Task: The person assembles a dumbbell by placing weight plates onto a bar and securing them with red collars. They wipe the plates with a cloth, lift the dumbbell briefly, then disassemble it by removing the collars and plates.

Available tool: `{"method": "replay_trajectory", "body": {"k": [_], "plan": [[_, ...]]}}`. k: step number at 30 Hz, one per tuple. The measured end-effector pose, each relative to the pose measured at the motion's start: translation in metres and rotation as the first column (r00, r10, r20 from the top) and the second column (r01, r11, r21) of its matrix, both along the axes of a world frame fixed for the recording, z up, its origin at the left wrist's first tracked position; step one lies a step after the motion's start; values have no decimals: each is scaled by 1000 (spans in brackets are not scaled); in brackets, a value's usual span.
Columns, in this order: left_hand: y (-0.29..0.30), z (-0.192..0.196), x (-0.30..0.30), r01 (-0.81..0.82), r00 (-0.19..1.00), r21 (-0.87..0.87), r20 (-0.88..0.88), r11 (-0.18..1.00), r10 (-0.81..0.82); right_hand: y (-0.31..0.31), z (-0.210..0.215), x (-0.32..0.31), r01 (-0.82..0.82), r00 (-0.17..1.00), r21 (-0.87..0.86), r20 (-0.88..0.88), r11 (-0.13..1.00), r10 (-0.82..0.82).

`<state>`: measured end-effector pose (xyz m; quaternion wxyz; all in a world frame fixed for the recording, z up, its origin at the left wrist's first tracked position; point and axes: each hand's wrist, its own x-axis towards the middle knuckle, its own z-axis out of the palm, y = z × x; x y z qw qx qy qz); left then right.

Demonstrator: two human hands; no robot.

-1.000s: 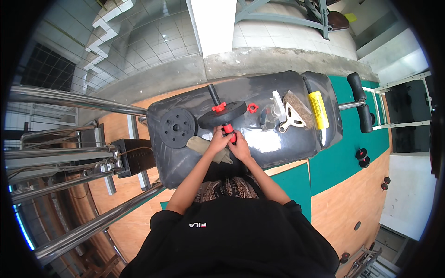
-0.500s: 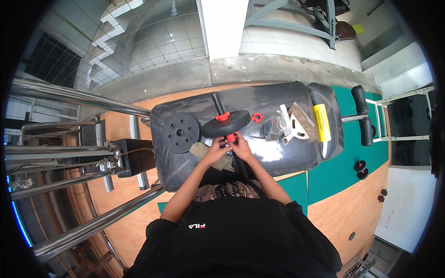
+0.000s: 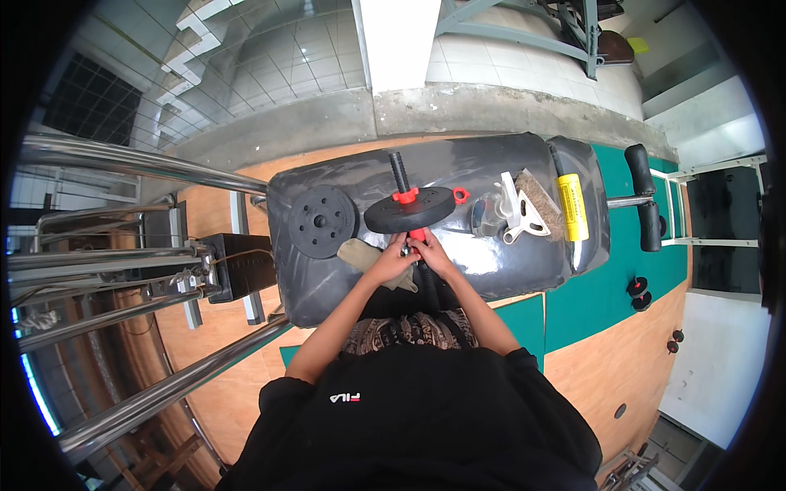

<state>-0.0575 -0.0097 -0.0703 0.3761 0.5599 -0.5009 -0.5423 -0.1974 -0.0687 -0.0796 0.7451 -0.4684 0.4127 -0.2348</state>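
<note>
We note the left hand (image 3: 395, 262) and right hand (image 3: 434, 256) side by side, fingers drawn in narrow around the near part of the dumbbell bar (image 3: 399, 172); exact contact beneath the left fingers is partly hidden. Just ahead of the hands, a red sleeve (image 3: 419, 234) shows on the bar.

Progress, as we judge it: partial. One black plate (image 3: 399, 214) is on the bar directly beyond the hands, with a red star collar (image 3: 404, 196) against its far face; we cannot tell how tight. Off the bar: a second plate (image 3: 322, 206), flat on the padded counter (image 3: 295, 286) ahead and left of the hands, and a loose red ring (image 3: 461, 189) ahead and right. Neither is fitted. An olive cloth (image 3: 354, 255) lies beside the left hand, apparently unused.
</note>
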Motion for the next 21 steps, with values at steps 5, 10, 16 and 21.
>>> {"method": "replay_trajectory", "body": {"k": [5, 10, 16, 21], "plan": [[1, 16, -12, 100, 988, 55, 115, 993, -106, 4, -6, -12, 50, 997, 60, -58, 997, -47], [13, 24, -18, 168, 960, 74, 214, 983, -180, 17, -16, -21, 86, 994, 42, -72, 995, -83], [21, 33, -13, 239, 934, 149, 236, 959, -269, 27, -28, -35, 56, 994, 83, -93, 995, -49], [30, 35, 37, 162, 983, 37, 85, 986, -165, 26, -27, -30, 88, 987, 15, -135, 996, -85]]}}
